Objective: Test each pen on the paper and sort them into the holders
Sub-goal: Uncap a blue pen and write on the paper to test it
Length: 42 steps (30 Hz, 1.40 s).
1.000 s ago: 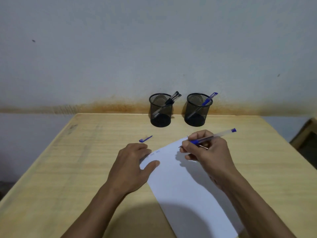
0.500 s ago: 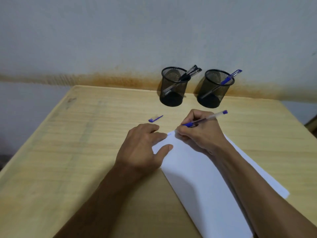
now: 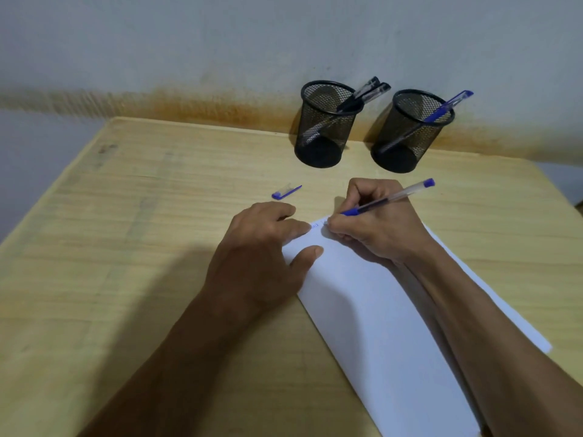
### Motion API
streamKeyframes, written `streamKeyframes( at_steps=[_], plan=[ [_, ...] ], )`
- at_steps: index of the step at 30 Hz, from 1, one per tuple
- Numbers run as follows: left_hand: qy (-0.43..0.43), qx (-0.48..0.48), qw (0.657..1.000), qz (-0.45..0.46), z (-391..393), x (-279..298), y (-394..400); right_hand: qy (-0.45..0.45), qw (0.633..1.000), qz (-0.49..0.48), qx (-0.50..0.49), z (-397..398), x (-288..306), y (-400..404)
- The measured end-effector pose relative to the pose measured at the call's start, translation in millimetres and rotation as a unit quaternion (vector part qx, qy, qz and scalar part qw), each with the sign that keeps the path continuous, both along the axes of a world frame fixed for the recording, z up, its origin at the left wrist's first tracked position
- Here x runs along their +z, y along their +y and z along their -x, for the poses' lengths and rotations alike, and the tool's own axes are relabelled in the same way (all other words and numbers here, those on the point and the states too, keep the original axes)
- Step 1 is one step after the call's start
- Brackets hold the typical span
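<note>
Blue pen point(image 3: 386, 200), gripped by the right hand point(image 3: 375, 222), has slid left to the paper's point(image 3: 378, 310) top corner. Left hand point(image 3: 262, 257), fingers flat, still holds it. Testing continues.

Pale wall point(image 3: 220, 33) — rust-stained base — behind light wooden table point(image 3: 126, 247).
</note>
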State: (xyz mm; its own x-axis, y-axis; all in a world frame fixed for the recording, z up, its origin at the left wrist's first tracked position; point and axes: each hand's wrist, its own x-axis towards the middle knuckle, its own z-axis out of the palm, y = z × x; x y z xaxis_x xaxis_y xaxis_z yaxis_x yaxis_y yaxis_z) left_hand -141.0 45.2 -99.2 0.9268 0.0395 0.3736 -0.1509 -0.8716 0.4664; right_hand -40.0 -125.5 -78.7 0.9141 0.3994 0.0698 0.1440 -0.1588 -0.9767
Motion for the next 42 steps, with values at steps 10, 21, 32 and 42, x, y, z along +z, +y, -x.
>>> streamKeyframes(
  at_steps=[10,21,32,42],
  plan=[
    [0.000,0.002,1.000,0.011,0.3,-0.8,-0.5,0.003,1.000,-0.006,-0.010,-1.4,-2.0,-1.3],
    [-0.006,0.006,1.000,0.015,0.4,-1.1,-1.2,-0.025,0.999,0.007,-0.029,-1.8,-2.3,-2.8],
    [0.005,0.001,1.000,0.016,-1.0,-2.9,0.2,-0.014,0.999,-0.003,-0.028,2.3,2.0,-0.6],
    [-0.006,0.007,1.000,0.009,0.4,-2.4,-0.5,-0.009,0.999,-0.011,-0.030,0.8,1.5,-1.8]
  ],
)
